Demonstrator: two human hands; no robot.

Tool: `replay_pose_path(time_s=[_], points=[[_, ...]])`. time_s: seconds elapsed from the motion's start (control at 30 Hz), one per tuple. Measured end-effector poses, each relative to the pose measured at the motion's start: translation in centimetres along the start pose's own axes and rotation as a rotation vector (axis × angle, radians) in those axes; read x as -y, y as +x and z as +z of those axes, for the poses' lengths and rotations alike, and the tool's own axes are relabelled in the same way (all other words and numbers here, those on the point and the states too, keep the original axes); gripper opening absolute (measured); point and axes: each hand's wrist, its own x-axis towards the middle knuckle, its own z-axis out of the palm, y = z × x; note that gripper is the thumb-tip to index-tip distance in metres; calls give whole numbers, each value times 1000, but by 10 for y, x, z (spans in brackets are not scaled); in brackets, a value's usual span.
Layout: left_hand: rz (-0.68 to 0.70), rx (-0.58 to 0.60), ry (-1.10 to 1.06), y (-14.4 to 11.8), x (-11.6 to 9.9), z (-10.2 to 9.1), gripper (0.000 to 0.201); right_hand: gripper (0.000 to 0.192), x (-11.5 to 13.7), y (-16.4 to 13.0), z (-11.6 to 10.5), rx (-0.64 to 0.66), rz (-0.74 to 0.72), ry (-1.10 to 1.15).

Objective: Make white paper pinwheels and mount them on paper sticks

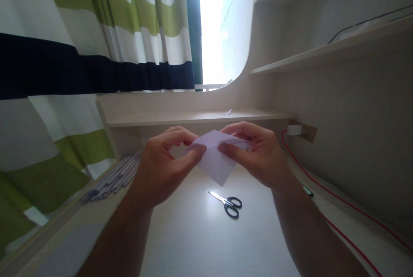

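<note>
Nearest, two bare forearms rising from the bottom edge, meeting over the desk [193, 242]. Between them, flat on the desk, black-handled scissors [227, 203], blades shut, pointing up-left, well clear of both hands. Just above the scissors, held up off the desk, a folded white paper [217, 156], one corner hanging down towards the scissors. Left hand [164, 163] pinched on the paper's left edge, thumb in front, fingers curled behind. Right hand [254, 154] pinched on the right edge the same way, thumb tip close to the left thumb. Both hands clamped on the paper, drawn close together, paper bridging the gap.

Off to the left, along the desk's edge, a bundle of rolled paper sticks [112, 178], lying side by side. To the right, a red cable [338, 199] running along the wall to a white plug [294, 130] in a socket. Further back, a low shelf [180, 118] with a small paper scrap [226, 112] on it. Behind that, striped curtain [80, 53] left, bright window [216, 23] centre, upper shelves [329, 49] right with a dark wire.
</note>
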Motion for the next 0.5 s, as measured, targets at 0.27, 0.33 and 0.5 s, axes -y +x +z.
replay_pose_path(time_s=[0.27,0.33,0.5], points=[[-24,12,73,-4,1,10,16,60,-3,-1,12,-156,2,49],[-36,-22,65,-4,4,13,16,59,-7,0,15,-169,35,134],[-67,-87,-16,-3,4,18,18,39,-14,3,15,-26,77,266]])
